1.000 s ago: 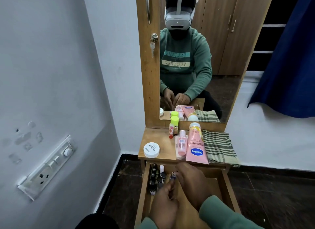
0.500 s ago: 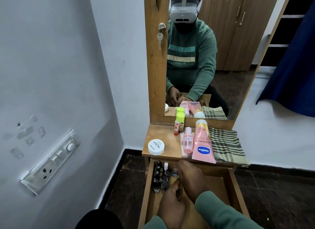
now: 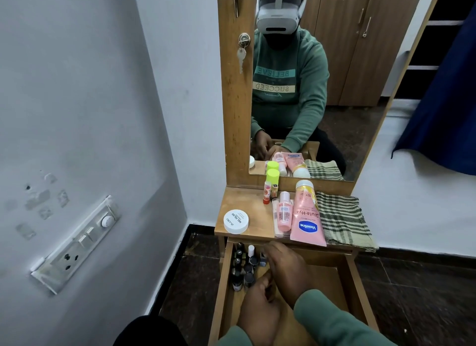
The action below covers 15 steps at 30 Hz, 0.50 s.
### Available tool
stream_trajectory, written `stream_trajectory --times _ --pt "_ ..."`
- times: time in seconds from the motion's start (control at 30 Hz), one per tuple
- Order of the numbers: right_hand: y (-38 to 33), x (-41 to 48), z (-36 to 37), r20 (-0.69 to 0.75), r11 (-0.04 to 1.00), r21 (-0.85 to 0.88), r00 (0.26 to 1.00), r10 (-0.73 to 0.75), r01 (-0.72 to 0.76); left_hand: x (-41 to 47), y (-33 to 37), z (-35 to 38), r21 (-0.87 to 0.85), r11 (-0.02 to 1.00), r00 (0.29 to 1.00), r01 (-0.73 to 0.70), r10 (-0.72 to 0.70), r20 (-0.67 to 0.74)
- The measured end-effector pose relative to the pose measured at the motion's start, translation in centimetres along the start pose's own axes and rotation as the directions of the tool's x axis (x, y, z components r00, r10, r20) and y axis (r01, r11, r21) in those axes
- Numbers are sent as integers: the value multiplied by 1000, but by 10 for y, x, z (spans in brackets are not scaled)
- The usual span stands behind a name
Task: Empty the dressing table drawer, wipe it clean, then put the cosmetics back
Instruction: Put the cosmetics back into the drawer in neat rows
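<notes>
The wooden drawer (image 3: 358, 289) of the dressing table stands pulled out below the top. Several small dark nail polish bottles (image 3: 242, 267) stand in its back left corner. My right hand (image 3: 286, 271) reaches over the drawer, and its fingertips pinch a small bluish bottle (image 3: 262, 259) beside that group. My left hand (image 3: 260, 311) sits just under it with curled fingers; the right hand hides whatever it may hold. On the tabletop (image 3: 247, 204) lie a white round jar (image 3: 236, 221), a small pink bottle (image 3: 284, 214) and a pink Vaseline tube (image 3: 306, 218).
A folded green checked cloth (image 3: 342, 219) lies on the top's right side. A red lip balm (image 3: 267, 192) and a green-capped bottle (image 3: 273, 177) stand by the mirror (image 3: 334, 101). The wall with a switch panel (image 3: 77, 242) is close on the left. Dark floor surrounds the table.
Both hands stay over the drawer's back left part, shifting only slightly around the small bottles. The view has tilted and moved a little.
</notes>
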State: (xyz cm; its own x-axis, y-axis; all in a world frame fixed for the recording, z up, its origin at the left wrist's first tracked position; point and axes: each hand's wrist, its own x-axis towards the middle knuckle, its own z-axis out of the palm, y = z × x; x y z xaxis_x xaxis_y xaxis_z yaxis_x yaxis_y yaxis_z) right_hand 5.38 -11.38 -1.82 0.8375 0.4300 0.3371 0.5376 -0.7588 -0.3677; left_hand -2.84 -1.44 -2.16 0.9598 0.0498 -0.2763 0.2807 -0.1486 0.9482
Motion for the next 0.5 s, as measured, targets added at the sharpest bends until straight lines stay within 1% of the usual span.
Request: stream_trajectory --times 0.23,0.33,0.43,0.5 --pt "-6 -3 -8 -75 1000 13 997 -8 9 -3 4 -1 49 999 1000 7 -7 -13" --pt "-11 -8 -17 -75 999 18 997 -27 28 -6 11 -2 70 997 1000 16 -15 -25" --pt "-20 -16 -32 -93 997 68 995 -33 39 -10 22 -5 43 999 994 -15 19 -108" --pt "-28 -16 -47 -145 993 105 989 -41 57 -11 31 -9 43 998 983 -43 50 -176"
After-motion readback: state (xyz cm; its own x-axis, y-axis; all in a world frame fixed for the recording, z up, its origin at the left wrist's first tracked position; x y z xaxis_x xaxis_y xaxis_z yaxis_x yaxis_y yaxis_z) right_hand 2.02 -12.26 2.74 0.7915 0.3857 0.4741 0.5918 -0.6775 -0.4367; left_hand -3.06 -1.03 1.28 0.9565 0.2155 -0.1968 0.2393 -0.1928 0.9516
